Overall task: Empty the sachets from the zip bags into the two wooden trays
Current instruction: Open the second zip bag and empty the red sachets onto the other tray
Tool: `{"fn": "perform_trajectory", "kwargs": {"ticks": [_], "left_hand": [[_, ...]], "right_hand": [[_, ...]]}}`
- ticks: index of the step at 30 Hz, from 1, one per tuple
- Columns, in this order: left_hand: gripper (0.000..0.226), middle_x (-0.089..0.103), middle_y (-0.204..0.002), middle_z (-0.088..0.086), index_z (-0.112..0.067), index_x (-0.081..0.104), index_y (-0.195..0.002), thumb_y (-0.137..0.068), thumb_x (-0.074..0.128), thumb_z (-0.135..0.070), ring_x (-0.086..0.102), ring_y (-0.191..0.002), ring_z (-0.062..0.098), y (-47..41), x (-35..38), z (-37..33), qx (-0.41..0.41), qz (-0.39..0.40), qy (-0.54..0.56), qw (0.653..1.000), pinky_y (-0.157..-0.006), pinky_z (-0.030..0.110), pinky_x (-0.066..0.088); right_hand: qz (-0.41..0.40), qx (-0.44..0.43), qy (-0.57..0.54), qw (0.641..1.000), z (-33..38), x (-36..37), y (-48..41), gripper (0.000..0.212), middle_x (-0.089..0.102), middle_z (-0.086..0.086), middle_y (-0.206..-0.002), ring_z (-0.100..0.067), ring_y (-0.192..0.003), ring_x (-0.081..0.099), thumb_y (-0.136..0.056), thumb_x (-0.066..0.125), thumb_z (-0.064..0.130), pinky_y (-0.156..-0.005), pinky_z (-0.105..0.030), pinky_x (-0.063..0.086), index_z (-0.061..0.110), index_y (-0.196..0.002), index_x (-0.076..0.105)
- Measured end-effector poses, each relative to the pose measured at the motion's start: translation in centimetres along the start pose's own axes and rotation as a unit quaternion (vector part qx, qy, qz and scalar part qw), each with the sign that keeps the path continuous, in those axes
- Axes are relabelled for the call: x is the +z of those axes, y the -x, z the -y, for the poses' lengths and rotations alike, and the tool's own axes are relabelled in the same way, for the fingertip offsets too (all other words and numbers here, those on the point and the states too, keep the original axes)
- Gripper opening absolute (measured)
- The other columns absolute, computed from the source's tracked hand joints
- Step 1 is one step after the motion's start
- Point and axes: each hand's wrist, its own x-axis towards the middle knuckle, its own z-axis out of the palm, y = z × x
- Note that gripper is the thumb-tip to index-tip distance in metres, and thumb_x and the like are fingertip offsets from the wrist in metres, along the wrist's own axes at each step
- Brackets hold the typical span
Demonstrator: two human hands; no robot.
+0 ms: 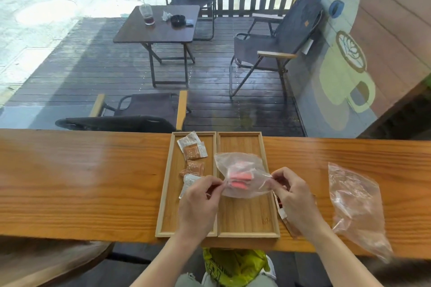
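Note:
Two wooden trays lie side by side on the counter. The left tray (166, 193) holds several brown and white sachets (194, 152). The right tray (247, 219) shows bare wood. Above the right tray I hold a clear zip bag (238, 165) with pink-orange sachets (240, 180) inside. My left hand (200, 200) pinches the bag's near left edge and my right hand (293, 195) pinches its near right edge. A second clear zip bag (354, 205) lies flat on the counter to the right, and nothing is visible inside it.
The long wooden counter (81, 181) runs left to right, with its near edge just below the trays. A brown packet (283, 213) lies partly under my right wrist. A yellow-green bag (235, 265) sits below the counter. Beyond a window stand patio chairs and a folding table.

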Motion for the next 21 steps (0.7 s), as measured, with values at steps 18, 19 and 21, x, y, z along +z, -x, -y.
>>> {"fn": "perform_trajectory", "kwargs": {"ticks": [18,19,21], "left_hand": [[0.08,0.063,-0.108,0.017,-0.008,0.042,-0.127,-0.069,0.067,-0.057,0.065,-0.097,0.03,-2.0,1.3,2.2,-0.493,0.231,0.321,0.775,-0.084,0.045,0.054],[0.08,0.064,-0.106,0.016,-0.009,0.041,-0.129,-0.07,0.068,-0.056,0.065,-0.096,0.029,-2.2,1.6,2.2,-0.488,0.23,0.317,0.78,-0.083,0.044,0.055],[0.077,0.064,-0.105,0.014,-0.01,0.039,-0.131,-0.072,0.07,-0.05,0.064,-0.095,0.026,-2.8,1.9,1.9,-0.474,0.226,0.304,0.795,-0.079,0.041,0.055]], "right_hand": [[0.074,0.276,-0.232,0.93,-3.0,1.4,2.1,0.053,0.068,-0.014,-0.102,-0.031,-0.086,0.068,-0.075,0.049,0.057,-0.064,-0.04,0.056,0.015,-0.105,0.061],[0.066,0.283,-0.238,0.927,-3.1,1.5,1.8,0.057,0.068,-0.015,-0.104,-0.033,-0.087,0.069,-0.075,0.046,0.061,-0.065,-0.041,0.057,0.016,-0.106,0.06],[0.047,0.286,-0.257,0.922,-3.2,1.7,1.1,0.058,0.068,-0.016,-0.107,-0.035,-0.091,0.069,-0.078,0.039,0.066,-0.067,-0.044,0.058,0.019,-0.106,0.06]]}}
